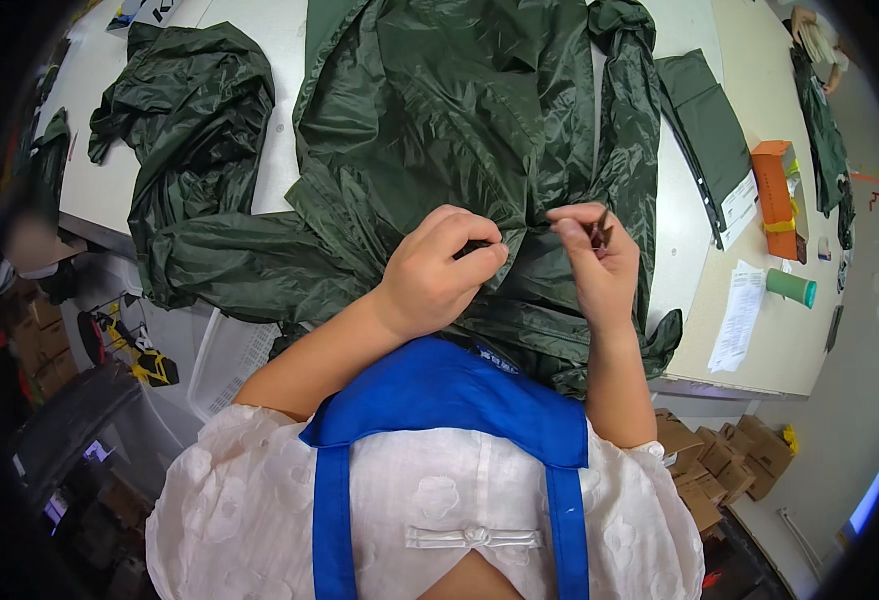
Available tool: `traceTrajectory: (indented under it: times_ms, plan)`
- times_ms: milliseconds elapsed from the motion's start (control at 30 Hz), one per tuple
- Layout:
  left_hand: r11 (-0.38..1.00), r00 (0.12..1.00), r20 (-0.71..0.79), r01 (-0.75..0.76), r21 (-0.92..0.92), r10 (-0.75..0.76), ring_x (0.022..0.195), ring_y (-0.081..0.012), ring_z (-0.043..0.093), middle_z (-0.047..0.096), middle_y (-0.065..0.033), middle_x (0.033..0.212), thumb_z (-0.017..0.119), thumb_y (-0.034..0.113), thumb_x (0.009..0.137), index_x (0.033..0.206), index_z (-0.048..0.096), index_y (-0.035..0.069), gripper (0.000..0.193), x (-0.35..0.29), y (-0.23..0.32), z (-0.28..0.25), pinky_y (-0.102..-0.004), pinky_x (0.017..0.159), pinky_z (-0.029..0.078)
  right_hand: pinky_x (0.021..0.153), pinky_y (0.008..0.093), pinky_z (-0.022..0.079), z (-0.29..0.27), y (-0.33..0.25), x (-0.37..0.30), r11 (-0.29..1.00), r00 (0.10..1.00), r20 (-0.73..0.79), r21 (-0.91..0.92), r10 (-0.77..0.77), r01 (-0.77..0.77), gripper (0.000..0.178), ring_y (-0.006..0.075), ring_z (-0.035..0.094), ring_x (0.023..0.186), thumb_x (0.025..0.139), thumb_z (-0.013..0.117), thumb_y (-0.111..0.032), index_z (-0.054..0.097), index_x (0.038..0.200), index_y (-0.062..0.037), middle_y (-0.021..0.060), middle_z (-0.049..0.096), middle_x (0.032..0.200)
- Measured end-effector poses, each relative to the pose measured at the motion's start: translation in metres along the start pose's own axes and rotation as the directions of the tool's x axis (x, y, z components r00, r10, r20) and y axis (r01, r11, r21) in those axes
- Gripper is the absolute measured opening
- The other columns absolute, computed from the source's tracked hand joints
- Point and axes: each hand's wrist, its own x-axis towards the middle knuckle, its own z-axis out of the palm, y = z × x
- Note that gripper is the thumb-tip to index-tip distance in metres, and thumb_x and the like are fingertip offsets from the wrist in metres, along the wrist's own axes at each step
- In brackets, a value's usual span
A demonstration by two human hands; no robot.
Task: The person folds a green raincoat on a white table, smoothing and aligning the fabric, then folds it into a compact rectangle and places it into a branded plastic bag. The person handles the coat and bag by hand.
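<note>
While the blue apron [439,395] fills the near edge of the view, both forearms rise from it to the garment just beyond. Left hand [437,270] is curled into a pinch, thumb and forefinger closed on a fold of the dark green jacket [439,110] — looks like it's bunching the fabric up to keep that spot taut and lifted off the table. Right hand [599,265] sits just beside it, fingers closed around a small dark tool [597,235], tips pointing in at the pinched fold; too small to tell for sure, probably thread snips. Holding it that close to the pinch makes sense for fine trimming work at a seam.

The jacket lies spread across the white table [684,215], its lower hem hanging over the near edge toward the person, so the worked area sits within easy reach.

Further out: a second green garment [184,130] heaped to the left, well apart. To the right, a folded green piece [709,125], paper sheets [741,315], a green cylinder [791,287] and an orange box [774,180], all parked clear of the work zone. Cardboard boxes [719,465] are stacked under the table on the right.
</note>
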Motion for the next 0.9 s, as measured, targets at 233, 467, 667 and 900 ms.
traceTrajectory:
  times_ms: [233, 467, 667, 900]
  plan:
    - [0.998, 0.999, -0.013, 0.052, -0.025, -0.053, 0.076, -0.0267, 0.058, 0.059, -0.0102, 0.088, 0.061, -0.013, 0.058, 0.082, 0.062, 0.000, 0.027, 0.002, -0.002, -0.001, -0.0332, 0.066, 0.048, 0.051, 0.0242, 0.035, 0.011, -0.015, 0.009, 0.964, 0.997, 0.058, -0.258, -0.052, 0.066, 0.012, 0.0069, 0.043, 0.056, 0.080, 0.067, -0.007, 0.059, 0.074, -0.0001, -0.0003, 0.048, 0.061]
    - [0.977, 0.981, -0.048, 0.180, -0.113, -0.186, 0.079, -0.0241, 0.060, 0.062, -0.0109, 0.090, 0.059, -0.016, 0.058, 0.081, 0.062, 0.000, 0.028, -0.002, -0.001, -0.002, -0.0296, 0.067, 0.049, 0.063, 0.0185, 0.036, -0.003, -0.009, 0.007, 0.984, 0.995, 0.061, 0.151, 0.084, -0.093, 0.013, 0.0033, 0.043, 0.071, 0.087, 0.061, -0.011, 0.056, 0.095, -0.0014, -0.0021, 0.051, 0.082]
    - [0.968, 0.973, -0.046, 0.219, -0.120, -0.225, 0.080, -0.0241, 0.061, 0.062, -0.0112, 0.090, 0.057, -0.016, 0.059, 0.081, 0.062, 0.001, 0.028, -0.001, 0.000, -0.007, -0.0290, 0.070, 0.049, 0.070, 0.0226, 0.045, -0.012, -0.001, 0.003, 0.985, 0.974, 0.218, -0.145, -0.062, 0.095, 0.024, 0.0122, 0.056, 0.078, 0.078, 0.070, -0.009, 0.062, 0.100, -0.0016, 0.0046, 0.057, 0.086]
    - [0.967, 0.972, -0.032, 0.227, -0.113, -0.232, 0.080, -0.0241, 0.061, 0.063, -0.0104, 0.090, 0.059, -0.015, 0.061, 0.081, 0.062, 0.001, 0.026, 0.000, -0.001, -0.006, -0.0295, 0.069, 0.050, 0.063, 0.0229, 0.045, -0.007, -0.001, 0.005, 0.979, 0.979, 0.182, -0.166, -0.090, 0.121, 0.023, 0.0116, 0.055, 0.071, 0.073, 0.075, -0.007, 0.067, 0.094, -0.0014, 0.0055, 0.059, 0.083]
